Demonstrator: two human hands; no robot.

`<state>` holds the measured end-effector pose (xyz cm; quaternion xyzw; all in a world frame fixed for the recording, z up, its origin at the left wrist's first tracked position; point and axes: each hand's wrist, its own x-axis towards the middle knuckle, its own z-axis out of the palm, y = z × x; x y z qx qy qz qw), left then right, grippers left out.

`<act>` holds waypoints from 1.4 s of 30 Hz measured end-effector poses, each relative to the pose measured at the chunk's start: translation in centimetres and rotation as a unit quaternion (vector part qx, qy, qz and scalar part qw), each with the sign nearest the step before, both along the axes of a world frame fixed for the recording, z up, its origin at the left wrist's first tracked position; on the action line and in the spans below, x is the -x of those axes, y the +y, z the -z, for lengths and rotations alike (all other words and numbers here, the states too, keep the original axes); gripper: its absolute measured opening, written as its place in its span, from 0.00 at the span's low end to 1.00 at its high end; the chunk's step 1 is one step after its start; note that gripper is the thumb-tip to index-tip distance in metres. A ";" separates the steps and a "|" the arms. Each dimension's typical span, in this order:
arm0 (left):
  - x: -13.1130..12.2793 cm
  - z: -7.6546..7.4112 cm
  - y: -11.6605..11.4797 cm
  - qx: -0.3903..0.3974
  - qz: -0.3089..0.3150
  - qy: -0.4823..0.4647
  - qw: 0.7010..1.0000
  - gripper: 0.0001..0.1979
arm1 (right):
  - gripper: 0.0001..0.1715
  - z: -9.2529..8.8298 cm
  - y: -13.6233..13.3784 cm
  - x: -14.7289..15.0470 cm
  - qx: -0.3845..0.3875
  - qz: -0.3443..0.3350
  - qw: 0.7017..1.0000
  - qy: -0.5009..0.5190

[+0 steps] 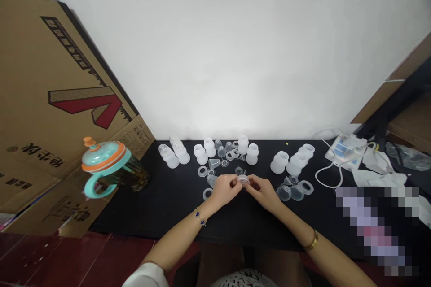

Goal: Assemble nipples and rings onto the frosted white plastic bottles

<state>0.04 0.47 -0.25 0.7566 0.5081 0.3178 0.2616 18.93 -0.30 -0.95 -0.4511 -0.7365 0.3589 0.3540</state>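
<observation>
Over the middle of the black table, my left hand [226, 188] and my right hand [264, 192] pinch a translucent bottle ring [243, 180] between them. A small clear tip stands up out of the ring, probably a nipple; its lower part is hidden by my fingers. Just behind lies a clear nipple [239, 170]. Beside my left hand are a clear cap [212, 181], partly covered by the hand, and a loose ring [208, 194]. To the right of my right hand lie clear domed caps [283, 193] and another ring [306, 187].
White open bottles [252, 154] stand behind my hands, more bottles [279, 162] to the right. Capped bottles [169, 156] stand back left. A teal-lidded jug [112, 161] is by a large cardboard box [60, 98]. A power strip [345, 150] with white cables lies at right.
</observation>
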 end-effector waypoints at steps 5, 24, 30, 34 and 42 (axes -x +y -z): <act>-0.1 -0.2 -0.1 0.003 -0.009 0.012 1.000 0.15 | 0.14 0.0 0.0 -0.1 0.002 -0.002 1.000 -0.006; -0.4 -0.6 -0.7 -0.028 0.006 0.037 0.999 0.14 | 0.13 0.3 0.1 -0.1 -0.012 0.004 1.000 -0.027; -0.5 -0.6 -0.7 -0.006 -0.004 0.024 1.000 0.15 | 0.13 0.3 0.1 -0.1 -0.021 0.012 0.999 -0.043; -0.6 -0.6 -0.7 0.004 -0.004 0.017 1.000 0.15 | 0.14 0.3 0.1 -0.1 -0.034 0.021 0.998 -0.055; -0.6 -0.6 -0.8 0.013 -0.006 0.021 1.000 0.16 | 0.15 0.5 0.1 0.0 -0.048 0.026 0.996 -0.070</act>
